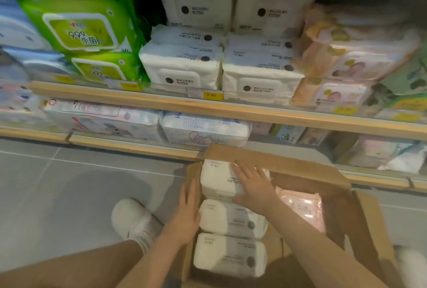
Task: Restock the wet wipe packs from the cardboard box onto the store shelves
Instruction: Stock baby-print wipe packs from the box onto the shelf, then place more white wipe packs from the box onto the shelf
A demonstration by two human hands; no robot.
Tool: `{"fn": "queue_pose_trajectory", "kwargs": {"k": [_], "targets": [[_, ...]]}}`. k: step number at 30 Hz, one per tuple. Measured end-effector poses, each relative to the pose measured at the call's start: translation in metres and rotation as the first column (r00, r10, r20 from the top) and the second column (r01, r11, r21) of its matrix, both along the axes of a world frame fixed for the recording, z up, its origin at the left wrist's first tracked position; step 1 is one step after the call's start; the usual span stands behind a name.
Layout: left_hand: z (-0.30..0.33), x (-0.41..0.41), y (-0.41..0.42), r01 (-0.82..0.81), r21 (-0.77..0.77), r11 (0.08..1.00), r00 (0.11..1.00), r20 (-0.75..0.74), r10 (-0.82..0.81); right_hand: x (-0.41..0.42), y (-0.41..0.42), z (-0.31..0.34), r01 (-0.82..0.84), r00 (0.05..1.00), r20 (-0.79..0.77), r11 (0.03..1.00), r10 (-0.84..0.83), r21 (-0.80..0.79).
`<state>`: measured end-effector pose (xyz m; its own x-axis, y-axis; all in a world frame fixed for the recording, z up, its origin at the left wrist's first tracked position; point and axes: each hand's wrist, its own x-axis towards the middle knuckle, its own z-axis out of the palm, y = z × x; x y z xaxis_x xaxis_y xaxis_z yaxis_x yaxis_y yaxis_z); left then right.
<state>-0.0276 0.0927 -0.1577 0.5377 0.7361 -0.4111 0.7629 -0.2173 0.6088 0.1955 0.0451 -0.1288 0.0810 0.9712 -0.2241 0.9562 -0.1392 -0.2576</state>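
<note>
Box (pixel 335 186) still holds three white packs (pixel 231 218) — left hand (pixel 187 209) and right hand (pixel 251 183) lie flat, fingers straight, on the top one; shelf (pixel 208 107) waits.

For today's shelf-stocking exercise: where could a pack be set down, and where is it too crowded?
Free: the grey floor left of the cardboard box, beside the white shoe; and the dark gap between the green packs and white packs. Crowded: the white-pack stacks above the yellow price tag, and the box's left side.
</note>
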Motion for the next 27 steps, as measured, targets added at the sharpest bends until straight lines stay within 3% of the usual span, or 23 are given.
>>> {"fn": "queue_pose_trajectory", "kwargs": {"k": [2, 7, 12, 16, 18, 20, 22, 24, 27], "targets": [[-0.004, -0.001, 0.001, -0.023, -0.029, 0.999, 1.000, 0.019, 0.023, -0.007, 0.005, -0.013, 0.035, 0.999, 0.032, 0.999, -0.034, -0.013], [-0.001, 0.000, -0.001, -0.008, -0.029, 1.000, 1.000, 0.025, 0.008, -0.014, -0.004, -0.028, 0.021, 0.987, 0.157, 0.992, -0.041, 0.128], [-0.003, -0.001, 0.003, 0.020, -0.056, 0.998, 1.000, 0.015, -0.020, -0.014, 0.009, -0.020, 0.050, 0.968, 0.248, 0.998, -0.042, -0.027], [0.006, 0.002, 0.005, 0.064, -0.048, 0.997, 0.994, -0.082, -0.068, -0.011, 0.013, -0.005, 0.093, 0.975, 0.211, 0.992, -0.072, -0.089], [0.012, 0.005, 0.003, 0.126, 0.080, 0.989, 0.959, -0.263, -0.101, -0.009, -0.006, 0.002, 0.179, 0.973, 0.167, 0.980, -0.162, -0.091], [0.017, 0.011, -0.001, 0.297, 0.297, 0.908, 0.887, -0.437, -0.147, 0.000, -0.036, 0.008, 0.246, 0.963, 0.134, 0.966, -0.234, -0.079], [0.017, 0.023, -0.010, 0.480, 0.428, 0.766, 0.839, -0.478, -0.259, 0.014, -0.071, 0.015, 0.304, 0.947, 0.125, 0.951, -0.297, -0.048], [0.011, 0.036, -0.028, 0.650, 0.375, 0.661, 0.752, -0.441, -0.490, 0.031, -0.107, 0.021, 0.387, 0.918, 0.115, 0.922, -0.381, -0.035], [-0.002, 0.051, -0.063, 0.821, 0.151, 0.551, 0.564, -0.364, -0.741, 0.052, -0.159, 0.023, 0.530, 0.844, 0.114, 0.847, -0.523, -0.041]]}}
